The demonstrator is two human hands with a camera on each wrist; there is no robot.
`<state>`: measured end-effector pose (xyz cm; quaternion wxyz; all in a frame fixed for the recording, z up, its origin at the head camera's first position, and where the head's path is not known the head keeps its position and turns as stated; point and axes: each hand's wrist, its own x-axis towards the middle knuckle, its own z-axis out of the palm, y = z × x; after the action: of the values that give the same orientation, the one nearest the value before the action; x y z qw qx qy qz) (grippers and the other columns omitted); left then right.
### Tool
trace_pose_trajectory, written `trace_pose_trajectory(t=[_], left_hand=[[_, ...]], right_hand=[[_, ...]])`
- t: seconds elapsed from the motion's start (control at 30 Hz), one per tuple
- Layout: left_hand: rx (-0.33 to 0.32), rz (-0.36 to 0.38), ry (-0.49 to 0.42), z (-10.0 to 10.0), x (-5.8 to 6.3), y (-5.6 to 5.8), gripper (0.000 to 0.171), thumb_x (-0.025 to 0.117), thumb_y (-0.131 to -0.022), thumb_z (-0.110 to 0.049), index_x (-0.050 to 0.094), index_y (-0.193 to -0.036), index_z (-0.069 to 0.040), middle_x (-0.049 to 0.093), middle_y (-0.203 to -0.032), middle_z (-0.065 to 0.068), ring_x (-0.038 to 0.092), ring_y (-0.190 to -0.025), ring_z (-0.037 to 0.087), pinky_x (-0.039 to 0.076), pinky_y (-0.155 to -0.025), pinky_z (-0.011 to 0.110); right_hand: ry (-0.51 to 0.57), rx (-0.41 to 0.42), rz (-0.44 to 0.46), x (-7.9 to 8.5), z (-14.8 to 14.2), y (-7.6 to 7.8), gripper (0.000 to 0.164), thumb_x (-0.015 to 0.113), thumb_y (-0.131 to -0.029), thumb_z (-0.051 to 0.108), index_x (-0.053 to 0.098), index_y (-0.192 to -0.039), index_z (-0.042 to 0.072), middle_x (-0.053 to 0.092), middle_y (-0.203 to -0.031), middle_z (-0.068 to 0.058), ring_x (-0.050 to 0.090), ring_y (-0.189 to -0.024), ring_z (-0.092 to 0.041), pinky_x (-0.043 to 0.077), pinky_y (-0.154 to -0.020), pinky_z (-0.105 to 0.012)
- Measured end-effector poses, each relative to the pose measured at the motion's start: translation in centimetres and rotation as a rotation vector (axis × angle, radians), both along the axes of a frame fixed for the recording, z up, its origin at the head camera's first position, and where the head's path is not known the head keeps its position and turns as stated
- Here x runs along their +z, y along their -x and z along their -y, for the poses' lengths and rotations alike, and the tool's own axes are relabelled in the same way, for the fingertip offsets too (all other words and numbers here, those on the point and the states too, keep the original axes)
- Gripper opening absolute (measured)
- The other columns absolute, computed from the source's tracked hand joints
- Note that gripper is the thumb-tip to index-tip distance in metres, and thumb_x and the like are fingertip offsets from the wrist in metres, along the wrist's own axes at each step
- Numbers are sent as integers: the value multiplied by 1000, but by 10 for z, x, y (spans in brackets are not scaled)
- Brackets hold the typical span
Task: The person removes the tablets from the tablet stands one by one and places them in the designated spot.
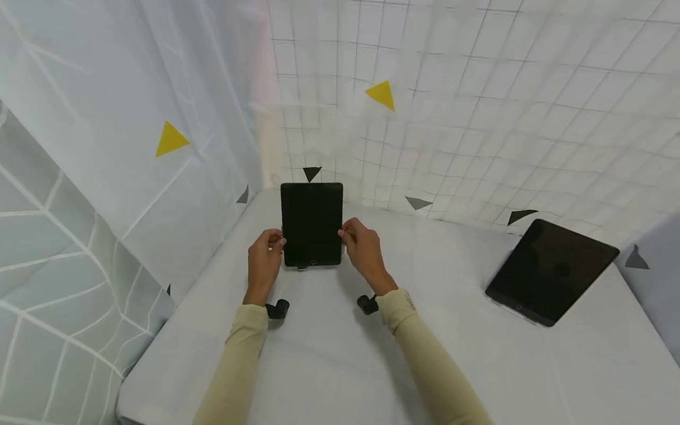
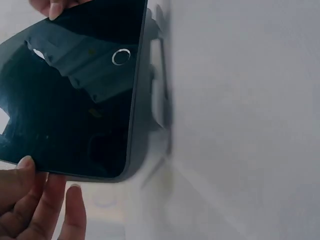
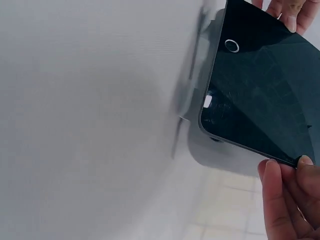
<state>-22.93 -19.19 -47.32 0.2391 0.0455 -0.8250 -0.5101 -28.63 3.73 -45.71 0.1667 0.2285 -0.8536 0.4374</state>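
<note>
A black tablet (image 1: 312, 224) with a round home button stands at the back left of the table, its screen facing me. My left hand (image 1: 264, 260) pinches its left edge between thumb and fingers. On the opposite edge my right hand (image 1: 365, 249) pinches it the same way, low on the side. Behind the tablet's lower end a pale grey stand (image 3: 200, 65) shows in the right wrist view, mostly hidden by the tablet. The left wrist view shows the home button end of the screen (image 2: 75, 100) close over that stand.
A second black tablet (image 1: 552, 271) leans at the right of the white-covered table (image 1: 340, 366). A white grid-lined curtain (image 1: 451, 118) hangs behind, with yellow and dark triangles on it. Pale sheeting (image 1: 106, 118) closes off the left side. Each wrist wears a small black camera (image 1: 278, 309).
</note>
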Motion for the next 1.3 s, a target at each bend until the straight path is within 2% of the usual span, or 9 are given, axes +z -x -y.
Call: trace_pose_trajectory(t=[0.07,0.17,0.33,0.43,0.57,0.77,1.03,1.3], left_hand=[[-25,-21,-9,-3,6,0,18,64,-98,-12,63,-114,-5,64,-99,6,60,-86,19,52,-71,34],[-68,-13,-32,-10,12,0,18,64,-98,-14,64,-114,-7,63,-100,5,60,-87,18,52,-72,33],[-158,31,-81,-30,13,-3,15,64,-98,-12,63,-112,-7,62,-97,5,62,-84,17,54,-73,32],[-221,40,-91,-45,13,-2,14,64,-97,-9,63,-110,-6,63,-96,6,63,-83,18,55,-73,32],[-279,73,-79,-62,10,-2,13,63,-98,-8,62,-110,-5,63,-96,7,64,-82,19,55,-72,32],[-289,153,-54,-76,1,-4,12,64,-97,-10,65,-108,-6,65,-95,4,64,-80,15,54,-70,30],[-293,198,-1,-83,-10,-5,13,68,-94,-8,68,-105,-2,67,-89,5,64,-76,15,53,-69,31],[-318,223,58,-86,-16,-6,10,68,-93,-5,69,-102,-1,66,-86,4,62,-76,15,51,-69,32]], right_hand=[[21,-2,-8,7,-6,-3,9,63,-99,13,62,-102,5,73,-88,-8,66,-71,-16,49,-59,-34],[33,-20,3,19,-18,-12,9,63,-98,13,63,-102,4,73,-88,-8,67,-73,-17,50,-62,-35],[43,-55,85,34,-45,-29,10,65,-97,15,65,-101,6,72,-90,-5,68,-75,-16,53,-66,-37],[25,-92,117,37,-63,-37,10,66,-97,16,66,-100,7,72,-89,-4,68,-75,-16,53,-67,-38],[-12,-135,166,33,-84,-44,10,66,-97,17,65,-100,7,72,-88,-5,69,-75,-18,52,-66,-39],[-37,-155,283,20,-101,-53,13,65,-98,16,65,-102,4,73,-88,-6,70,-76,-24,50,-63,-39],[-56,-149,427,3,-112,-58,18,66,-96,17,66,-103,0,73,-82,-4,70,-72,-21,50,-70,-42],[-37,-162,571,-6,-115,-62,18,67,-95,16,66,-101,-1,72,-81,-6,70,-72,-23,50,-65,-36]])
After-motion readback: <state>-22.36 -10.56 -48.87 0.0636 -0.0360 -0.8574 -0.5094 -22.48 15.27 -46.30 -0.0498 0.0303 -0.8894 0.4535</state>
